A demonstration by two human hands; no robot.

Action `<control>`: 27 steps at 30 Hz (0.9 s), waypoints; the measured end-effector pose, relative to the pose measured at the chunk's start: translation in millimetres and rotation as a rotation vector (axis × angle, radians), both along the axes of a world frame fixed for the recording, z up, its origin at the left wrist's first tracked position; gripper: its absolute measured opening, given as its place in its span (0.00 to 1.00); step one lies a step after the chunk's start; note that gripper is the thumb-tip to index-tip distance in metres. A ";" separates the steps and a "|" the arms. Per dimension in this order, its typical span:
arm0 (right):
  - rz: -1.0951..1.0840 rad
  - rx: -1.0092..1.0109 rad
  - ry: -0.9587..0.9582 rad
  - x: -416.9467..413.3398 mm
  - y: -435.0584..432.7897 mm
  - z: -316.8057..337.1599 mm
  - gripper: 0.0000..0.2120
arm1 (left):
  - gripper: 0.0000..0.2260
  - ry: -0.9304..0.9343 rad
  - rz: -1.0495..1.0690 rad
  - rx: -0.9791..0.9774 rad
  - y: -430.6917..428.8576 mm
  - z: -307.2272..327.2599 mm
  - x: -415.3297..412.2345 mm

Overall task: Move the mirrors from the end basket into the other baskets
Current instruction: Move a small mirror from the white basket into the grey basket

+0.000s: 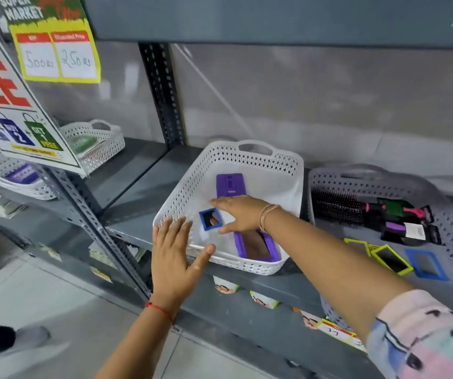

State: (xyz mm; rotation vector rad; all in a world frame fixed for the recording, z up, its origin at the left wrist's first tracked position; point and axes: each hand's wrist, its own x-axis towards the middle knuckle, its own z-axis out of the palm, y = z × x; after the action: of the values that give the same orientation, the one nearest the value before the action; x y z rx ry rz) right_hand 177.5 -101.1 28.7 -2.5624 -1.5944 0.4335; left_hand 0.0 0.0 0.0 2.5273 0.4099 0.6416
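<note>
A white perforated basket (263, 162) sits on the grey shelf in the middle. Inside it lie a small blue-framed mirror (210, 219), a purple-framed mirror (255, 246) and a purple item (230, 185) at the back. My right hand (243, 213) hovers open over the basket, fingers just above the blue mirror, holding nothing. My left hand (174, 258) is spread open, thumb resting on the basket's front rim. To the right, a grey basket (449, 228) holds a yellow-green-framed mirror (391, 259) and a blue-framed mirror (426, 265).
Hairbrushes (356, 207) fill the back of the grey basket. Two more white baskets (94, 138) stand on the shelf bay to the left, partly behind hanging price signs (20, 113). A slotted upright post (162, 91) divides the bays. Tiled floor lies below.
</note>
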 end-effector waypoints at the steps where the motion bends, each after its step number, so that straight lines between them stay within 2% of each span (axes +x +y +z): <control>1: 0.024 -0.002 -0.012 0.8 5.1 -2.6 0.38 | 0.40 -0.018 0.008 0.011 0.3 -2.1 -0.3; 4: 0.035 -0.048 -0.024 -0.2 15.2 -4.9 0.35 | 0.40 -0.047 0.029 0.021 0.8 -1.6 -0.1; 7: 0.024 0.022 0.050 1.6 18.1 -9.1 0.16 | 0.39 -0.059 0.034 0.033 -0.3 -4.0 -0.3; 9: -0.002 0.085 0.079 3.6 17.3 -8.9 0.10 | 0.38 -0.061 0.037 0.043 0.0 -2.4 -0.6; 17: -0.037 0.102 0.122 5.8 18.9 -5.0 0.10 | 0.39 -0.033 0.052 0.060 -0.9 -0.9 -1.1; 24: -0.104 0.354 0.211 -2.2 -11.9 16.7 0.10 | 0.43 -0.014 0.061 0.069 -3.2 3.1 -0.2; 27: -0.127 0.450 0.231 -9.4 -32.5 24.4 0.11 | 0.40 -0.020 0.059 0.052 -12.1 5.9 1.8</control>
State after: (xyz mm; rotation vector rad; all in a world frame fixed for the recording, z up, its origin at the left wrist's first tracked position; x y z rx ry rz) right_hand 168.0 -133.6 53.0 -2.1697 -1.2703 0.3023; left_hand 1.8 -12.1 5.9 2.5635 0.4686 0.7078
